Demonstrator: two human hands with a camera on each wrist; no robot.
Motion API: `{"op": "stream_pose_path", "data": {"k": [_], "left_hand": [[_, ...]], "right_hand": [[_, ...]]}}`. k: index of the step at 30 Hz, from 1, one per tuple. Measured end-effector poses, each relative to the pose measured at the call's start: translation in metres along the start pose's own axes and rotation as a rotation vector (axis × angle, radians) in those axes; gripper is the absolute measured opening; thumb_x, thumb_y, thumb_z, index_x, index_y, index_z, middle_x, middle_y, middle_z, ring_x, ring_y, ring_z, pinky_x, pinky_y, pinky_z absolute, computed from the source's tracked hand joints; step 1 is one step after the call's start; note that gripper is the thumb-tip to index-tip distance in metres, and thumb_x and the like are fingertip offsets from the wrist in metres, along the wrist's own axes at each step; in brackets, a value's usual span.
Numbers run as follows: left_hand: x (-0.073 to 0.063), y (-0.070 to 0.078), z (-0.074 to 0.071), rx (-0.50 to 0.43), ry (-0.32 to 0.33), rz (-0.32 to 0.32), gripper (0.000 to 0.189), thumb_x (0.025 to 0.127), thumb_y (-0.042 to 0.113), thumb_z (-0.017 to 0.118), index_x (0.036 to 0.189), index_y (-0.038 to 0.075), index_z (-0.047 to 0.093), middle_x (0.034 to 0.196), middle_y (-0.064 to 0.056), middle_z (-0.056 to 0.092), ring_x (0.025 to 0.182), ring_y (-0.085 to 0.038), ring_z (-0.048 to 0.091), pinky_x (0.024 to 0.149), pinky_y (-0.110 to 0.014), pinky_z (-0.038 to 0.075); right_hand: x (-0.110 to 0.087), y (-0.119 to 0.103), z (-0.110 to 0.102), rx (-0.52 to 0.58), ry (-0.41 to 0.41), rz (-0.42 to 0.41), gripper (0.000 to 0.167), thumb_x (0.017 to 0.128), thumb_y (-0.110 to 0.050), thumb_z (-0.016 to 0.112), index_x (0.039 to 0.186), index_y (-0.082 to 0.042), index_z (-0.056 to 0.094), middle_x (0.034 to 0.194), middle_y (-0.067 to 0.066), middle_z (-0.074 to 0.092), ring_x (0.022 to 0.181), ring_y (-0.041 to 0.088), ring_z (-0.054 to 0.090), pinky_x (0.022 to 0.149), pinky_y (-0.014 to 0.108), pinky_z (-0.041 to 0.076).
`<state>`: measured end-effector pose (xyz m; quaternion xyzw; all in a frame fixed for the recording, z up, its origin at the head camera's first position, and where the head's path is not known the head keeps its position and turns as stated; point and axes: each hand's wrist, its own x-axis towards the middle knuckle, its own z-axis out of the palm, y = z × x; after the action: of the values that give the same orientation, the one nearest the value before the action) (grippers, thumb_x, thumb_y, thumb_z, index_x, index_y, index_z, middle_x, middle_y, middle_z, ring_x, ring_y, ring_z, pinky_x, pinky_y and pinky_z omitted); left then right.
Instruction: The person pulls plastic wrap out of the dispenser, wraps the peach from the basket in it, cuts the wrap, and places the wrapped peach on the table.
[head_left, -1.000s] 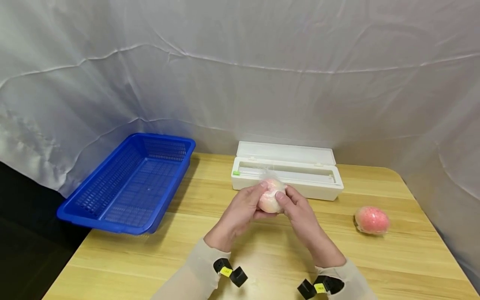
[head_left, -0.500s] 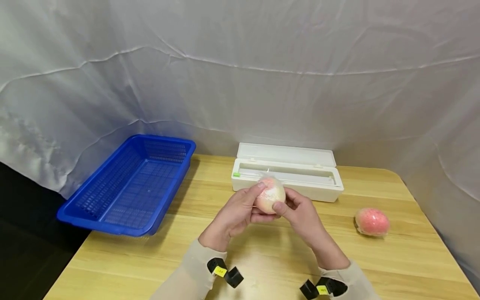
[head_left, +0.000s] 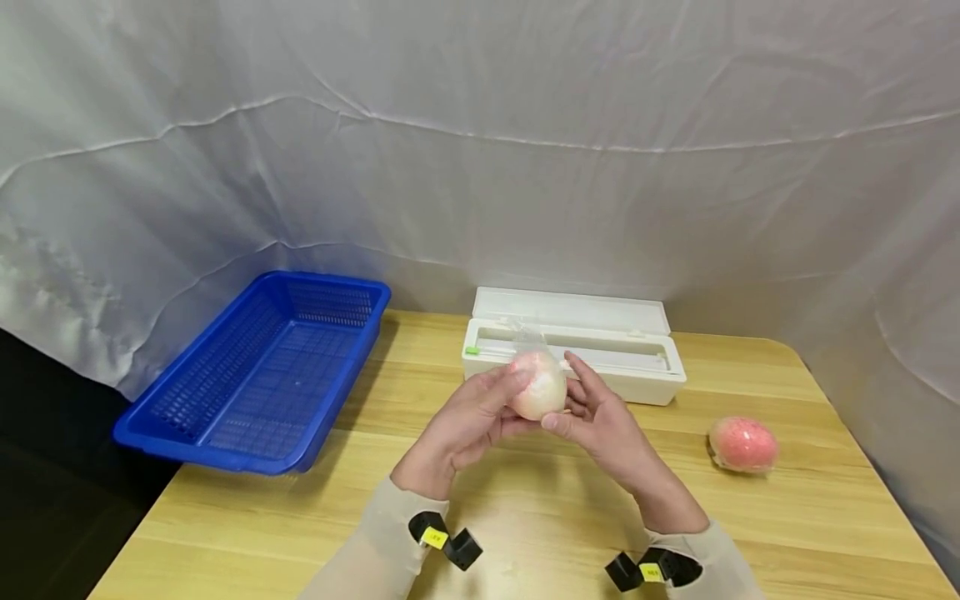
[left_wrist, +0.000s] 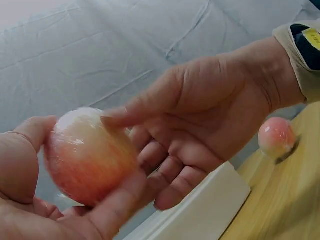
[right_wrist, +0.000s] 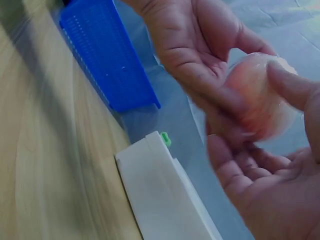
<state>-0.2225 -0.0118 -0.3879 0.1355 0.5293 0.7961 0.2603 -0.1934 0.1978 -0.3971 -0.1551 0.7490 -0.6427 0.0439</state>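
A pink-and-cream peach [head_left: 542,387] in clear plastic film is held up between both hands over the table, a loose flap of film [head_left: 527,335] standing above it. My left hand [head_left: 471,417] grips its left side, with the thumb across the front and fingers underneath. At its lower right, my right hand [head_left: 611,425] has its thumb against the peach; the index finger points up and the other fingers bend behind. In the left wrist view, the right thumb [left_wrist: 132,116] lies on top of the peach [left_wrist: 90,155]. A second wrapped peach [head_left: 744,444] lies on the table's right.
Behind the hands stands a white cling-film box [head_left: 573,375], its lid [head_left: 573,308] raised and a green slider [head_left: 472,351] at its left end. A blue plastic basket [head_left: 330,417] sits at the left of the wooden table [head_left: 225,533]. Grey cloth [head_left: 480,167] hangs behind.
Both hands turn the peach between them, and the film flap has come up above it. The right index finger has straightened away from the peach. Basket, box and second peach stay put.
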Motion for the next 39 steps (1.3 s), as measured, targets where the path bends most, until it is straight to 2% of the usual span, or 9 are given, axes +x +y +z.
{"op": "stream_pose_path", "data": {"k": [2,5,11,14,18,25,31,33,39], "left_hand": [[0.001,-0.001,0.001,0.035,0.015,0.014,0.051,0.109,0.016,0.056,0.152,-0.007,0.043,0.134,-0.02,0.063,0.103,-0.016,0.071,0.089,-0.026,0.061],[0.003,-0.005,0.003,0.108,0.046,0.011,0.054,0.103,0.01,0.067,0.151,-0.005,0.046,0.137,-0.019,0.065,0.106,-0.016,0.07,0.089,-0.026,0.06],[0.003,-0.01,0.008,0.275,0.148,0.023,0.059,0.094,0.018,0.082,0.146,0.008,0.057,0.138,-0.009,0.067,0.118,-0.019,0.067,0.094,-0.03,0.057],[0.002,-0.012,0.01,0.369,0.225,0.054,0.068,0.09,0.023,0.086,0.149,0.011,0.054,0.144,-0.007,0.062,0.121,-0.022,0.065,0.094,-0.033,0.057],[0.002,-0.014,0.011,0.495,0.308,0.084,0.081,0.091,0.033,0.085,0.158,0.014,0.045,0.154,-0.006,0.053,0.132,-0.028,0.059,0.1,-0.04,0.056],[0.001,-0.011,0.01,0.495,0.305,0.218,0.044,0.111,0.025,0.055,0.154,0.013,0.055,0.146,-0.014,0.062,0.126,-0.029,0.066,0.109,-0.046,0.053],[0.002,-0.009,0.008,0.457,0.381,0.318,0.035,0.104,0.018,0.068,0.139,0.015,0.065,0.135,-0.011,0.062,0.116,-0.024,0.061,0.096,-0.036,0.053],[0.002,-0.007,0.007,0.401,0.342,0.275,0.047,0.1,0.018,0.074,0.145,0.014,0.058,0.138,-0.012,0.059,0.121,-0.024,0.059,0.098,-0.035,0.052],[-0.001,-0.003,0.003,0.184,0.04,0.099,0.063,0.1,0.015,0.072,0.155,0.001,0.044,0.146,-0.022,0.056,0.119,-0.02,0.064,0.101,-0.033,0.055]], "right_hand": [[0.001,-0.002,-0.001,0.03,0.014,0.054,0.085,0.104,-0.011,0.068,0.168,-0.003,0.012,0.155,0.03,0.048,0.133,0.027,0.059,0.098,0.022,0.055],[0.002,-0.004,-0.001,0.02,0.086,0.127,0.067,0.108,-0.02,0.061,0.164,-0.004,0.027,0.141,0.026,0.059,0.121,0.019,0.065,0.094,0.022,0.056],[0.005,-0.003,0.002,0.039,0.213,0.187,0.048,0.108,-0.022,0.062,0.149,0.0,0.05,0.123,0.016,0.066,0.102,0.008,0.067,0.09,0.025,0.058],[0.007,-0.001,0.005,0.009,0.262,0.179,0.045,0.106,-0.02,0.066,0.145,0.0,0.053,0.127,0.017,0.065,0.102,0.008,0.066,0.088,0.026,0.059],[0.01,0.0,0.006,-0.052,0.373,0.177,0.037,0.103,-0.018,0.07,0.133,0.001,0.058,0.111,0.01,0.066,0.09,0.009,0.063,0.077,0.026,0.06],[0.01,0.0,0.003,0.102,0.428,0.159,0.026,0.107,-0.006,0.059,0.131,0.005,0.058,0.102,0.003,0.067,0.087,0.012,0.069,0.077,0.027,0.063],[0.009,0.0,0.003,0.216,0.361,0.159,0.03,0.109,-0.008,0.052,0.133,0.008,0.058,0.113,0.003,0.067,0.099,0.014,0.069,0.085,0.03,0.062],[0.008,0.001,0.003,0.245,0.347,0.148,0.029,0.109,-0.007,0.052,0.133,0.008,0.058,0.113,0.001,0.068,0.099,0.013,0.069,0.086,0.03,0.062],[0.006,-0.004,0.001,0.196,0.338,0.091,0.021,0.108,-0.003,0.053,0.126,0.006,0.059,0.104,-0.003,0.073,0.095,0.011,0.071,0.083,0.03,0.063]]}}
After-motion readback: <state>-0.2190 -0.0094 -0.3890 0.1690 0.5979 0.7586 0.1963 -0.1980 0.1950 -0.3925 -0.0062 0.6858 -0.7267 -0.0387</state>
